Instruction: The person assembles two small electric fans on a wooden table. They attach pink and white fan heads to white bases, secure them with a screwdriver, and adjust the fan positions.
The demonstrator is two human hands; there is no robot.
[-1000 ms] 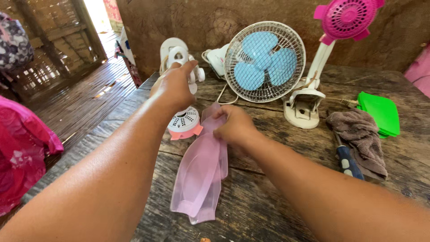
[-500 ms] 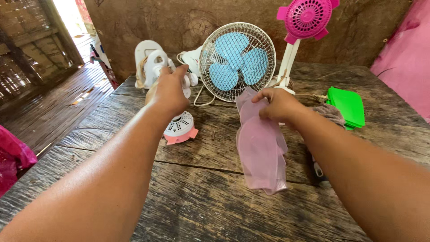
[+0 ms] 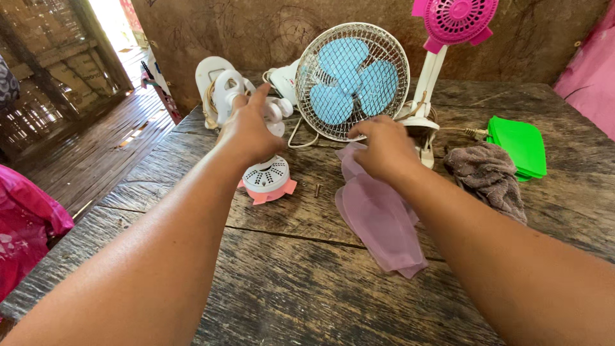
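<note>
— What does the head camera show in your hands?

— My left hand (image 3: 246,131) is stretched out over the worktop (image 3: 282,282), fingers closed around a white fan motor housing (image 3: 224,93) near the far left corner. My right hand (image 3: 384,146) pinches the top of a pale pink cloth (image 3: 381,221), which lies flat on the planks just below the hand, its lower end pointing toward me.

— Any packages or labels?

— One flat bright green packet (image 3: 520,146), roughly square, lies at the right, just beside a crumpled grey-brown rag (image 3: 490,176). I cannot make out any label on it.

— Count the rest for me.

— One fan with blue blades behind a white wire cage (image 3: 352,80), upright at the back. One pink fan head (image 3: 456,19) on a white stalk to its right. One round white vented cap on a pink base (image 3: 268,178), just under my left wrist. One small dark screw (image 3: 316,190) between that cap and the cloth.

— Where is there room?

— The near half of the worktop is bare wood. Its left edge drops to a slatted floor (image 3: 83,160); a wooden wall (image 3: 256,32) closes the back.
</note>
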